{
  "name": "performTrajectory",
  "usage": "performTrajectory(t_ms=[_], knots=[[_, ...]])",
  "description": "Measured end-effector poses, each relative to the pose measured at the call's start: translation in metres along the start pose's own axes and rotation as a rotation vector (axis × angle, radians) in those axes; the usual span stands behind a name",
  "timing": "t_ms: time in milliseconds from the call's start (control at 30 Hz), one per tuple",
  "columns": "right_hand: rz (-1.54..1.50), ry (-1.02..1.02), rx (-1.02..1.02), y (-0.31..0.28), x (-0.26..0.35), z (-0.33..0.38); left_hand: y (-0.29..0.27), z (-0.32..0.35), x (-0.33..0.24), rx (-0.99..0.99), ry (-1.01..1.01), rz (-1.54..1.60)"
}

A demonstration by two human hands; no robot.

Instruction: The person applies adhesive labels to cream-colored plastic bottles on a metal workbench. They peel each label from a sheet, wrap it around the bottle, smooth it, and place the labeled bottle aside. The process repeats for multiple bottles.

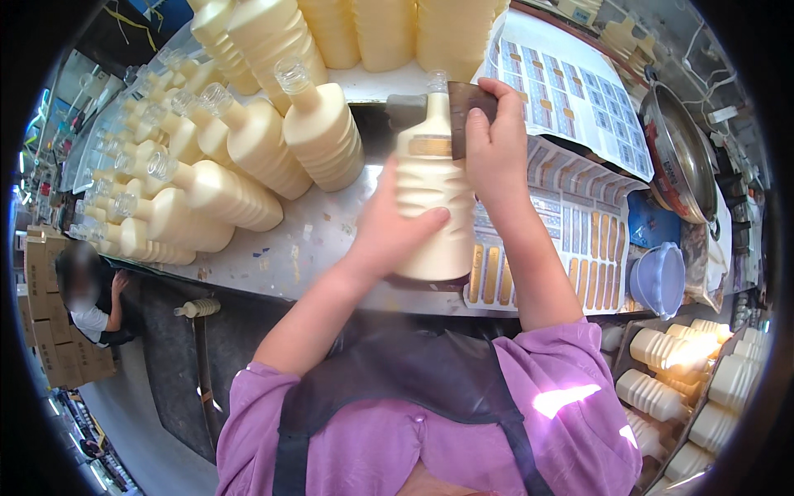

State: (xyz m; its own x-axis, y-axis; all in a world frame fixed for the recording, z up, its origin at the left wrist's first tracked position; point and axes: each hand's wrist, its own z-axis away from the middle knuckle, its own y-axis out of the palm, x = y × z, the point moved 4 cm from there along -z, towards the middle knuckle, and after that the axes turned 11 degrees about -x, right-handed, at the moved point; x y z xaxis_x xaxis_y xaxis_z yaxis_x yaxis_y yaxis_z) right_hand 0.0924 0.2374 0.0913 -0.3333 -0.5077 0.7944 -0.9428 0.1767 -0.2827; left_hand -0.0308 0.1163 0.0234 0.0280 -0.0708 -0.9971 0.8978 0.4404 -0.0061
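A cream plastic bottle (430, 186) with ribbed sides and a clear neck lies in front of me, neck away from me. A gold label strip (431, 145) sits on its shoulder. My left hand (387, 225) is wrapped round the bottle's lower left side, its thumb across the front. In my right hand (498, 149) is a dark brown flat scraper-like piece (463, 103), pinched between thumb and fingers. One edge of that piece is against or very close to the right end of the label; I cannot tell if it touches. Behind the bottle's shoulder shows a grey block (407, 110).
Many similar bottles (322, 136) crowd the table's left and back. Label sheets (571, 91) lie to the right, beside a metal pan (676, 153) and a blue bowl (657, 279). Crated bottles (653, 393) stand at lower right. Another person (95, 306) is at far left.
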Motion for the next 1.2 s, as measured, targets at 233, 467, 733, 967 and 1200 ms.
performTrajectory(t_ms=[233, 467, 733, 967, 1200], knots=[[0.108, -0.011, 0.096, 0.031, 0.044, 0.003, 0.004, 0.004, -0.018, -0.057, 0.148, -0.16], [0.376, -0.205, 0.194, 0.071, 0.056, 0.01, 0.005, -0.002, -0.022, 0.03, 0.158, -0.198], [0.264, -0.121, -0.027, 0.004, 0.017, 0.001, 0.003, 0.005, -0.02, -0.015, 0.264, -0.496], [0.048, -0.094, -0.139, -0.006, -0.035, 0.012, 0.006, 0.005, -0.02, -0.007, 0.225, -0.234], [0.054, -0.207, -0.105, -0.027, -0.044, -0.002, 0.008, 0.004, -0.02, 0.036, 0.172, -0.108]])
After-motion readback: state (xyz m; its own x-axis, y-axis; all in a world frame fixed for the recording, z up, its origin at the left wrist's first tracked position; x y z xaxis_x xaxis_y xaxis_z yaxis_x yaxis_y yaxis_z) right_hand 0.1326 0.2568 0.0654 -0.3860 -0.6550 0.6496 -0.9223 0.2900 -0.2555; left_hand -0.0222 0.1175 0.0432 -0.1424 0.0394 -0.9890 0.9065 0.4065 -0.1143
